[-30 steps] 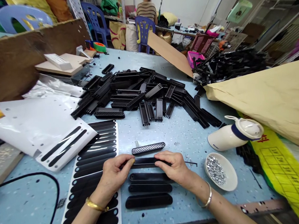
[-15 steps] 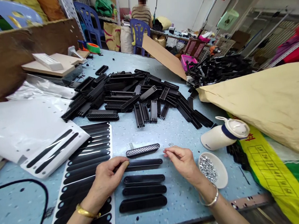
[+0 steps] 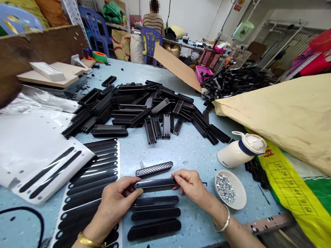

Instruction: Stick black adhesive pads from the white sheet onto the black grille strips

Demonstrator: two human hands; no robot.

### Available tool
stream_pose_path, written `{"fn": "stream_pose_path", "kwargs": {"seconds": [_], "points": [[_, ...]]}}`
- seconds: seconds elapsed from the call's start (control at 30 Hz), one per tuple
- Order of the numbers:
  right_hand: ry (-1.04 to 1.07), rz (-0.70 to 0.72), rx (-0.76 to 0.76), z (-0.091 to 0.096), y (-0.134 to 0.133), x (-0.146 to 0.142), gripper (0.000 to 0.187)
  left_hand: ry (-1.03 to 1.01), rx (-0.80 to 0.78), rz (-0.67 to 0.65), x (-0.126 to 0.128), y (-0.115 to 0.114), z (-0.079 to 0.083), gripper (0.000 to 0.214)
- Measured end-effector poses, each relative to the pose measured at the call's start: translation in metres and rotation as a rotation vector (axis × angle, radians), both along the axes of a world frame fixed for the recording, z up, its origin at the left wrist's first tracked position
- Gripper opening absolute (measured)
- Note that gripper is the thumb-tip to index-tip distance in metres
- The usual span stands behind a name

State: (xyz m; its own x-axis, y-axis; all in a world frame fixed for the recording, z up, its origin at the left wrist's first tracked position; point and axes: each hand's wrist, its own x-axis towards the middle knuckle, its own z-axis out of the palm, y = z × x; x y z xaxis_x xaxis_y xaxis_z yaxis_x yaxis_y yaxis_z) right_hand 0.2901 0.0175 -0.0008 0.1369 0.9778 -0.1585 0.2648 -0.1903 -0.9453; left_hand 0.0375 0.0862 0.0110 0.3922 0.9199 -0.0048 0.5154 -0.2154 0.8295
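Observation:
My left hand [image 3: 118,198] pinches the left end of a glossy black strip-shaped part [image 3: 155,183], thumb in front and fingers behind. At its right end my right hand [image 3: 190,185] has thumb and fingertips closed on it. Just beyond lies a black part with a silvery lattice face [image 3: 154,169]. Nearer to me, several similar black parts [image 3: 155,214] lie in a row. Under my left forearm is a white sheet of black adhesive strips [image 3: 82,199]. To the right of my right hand stands a white bowl [image 3: 241,190] of small metal pieces [image 3: 225,188].
A big pile of black parts [image 3: 135,103] spreads across the table's middle. On the right lie a cream bottle [image 3: 235,153] and a large tan paper sheet [image 3: 290,110]. A bent white sheet [image 3: 26,146] is at left. Far back, a person [image 3: 153,20] sits.
My right hand has moved left and closed on the right end of the black part. My left hand keeps its hold on the other end. The view has shifted slightly.

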Motion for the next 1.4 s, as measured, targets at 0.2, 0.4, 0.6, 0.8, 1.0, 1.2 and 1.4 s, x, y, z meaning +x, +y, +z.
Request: {"fn": "stream_pose_path", "kwargs": {"seconds": [0.2,0.4,0.6,0.8,1.0,1.2,1.4], "points": [[0.031,-0.028,-0.080,0.000,0.007,-0.002,0.033,0.004,-0.015,-0.011,-0.001,0.000,-0.001,0.024],[-0.007,0.004,-0.041,0.003,0.007,-0.004,0.024,0.023,-0.014,0.042,0.001,-0.002,0.002,0.025],[-0.050,0.065,0.003,-0.001,0.004,-0.001,0.023,0.040,-0.002,0.048,0.002,-0.003,0.003,0.024],[-0.132,0.081,0.049,0.007,0.008,-0.003,0.026,0.031,0.017,-0.005,0.000,-0.003,0.001,0.023],[-0.450,0.195,0.216,0.014,0.018,-0.006,0.019,-0.006,-0.017,-0.041,0.000,-0.003,0.003,0.022],[-0.712,0.368,0.288,0.023,0.027,-0.017,0.025,-0.022,-0.053,-0.073,0.001,-0.006,0.005,0.019],[-0.825,0.461,0.325,0.027,0.030,-0.049,0.026,-0.022,-0.022,-0.086,0.001,-0.006,0.002,0.020]]}}
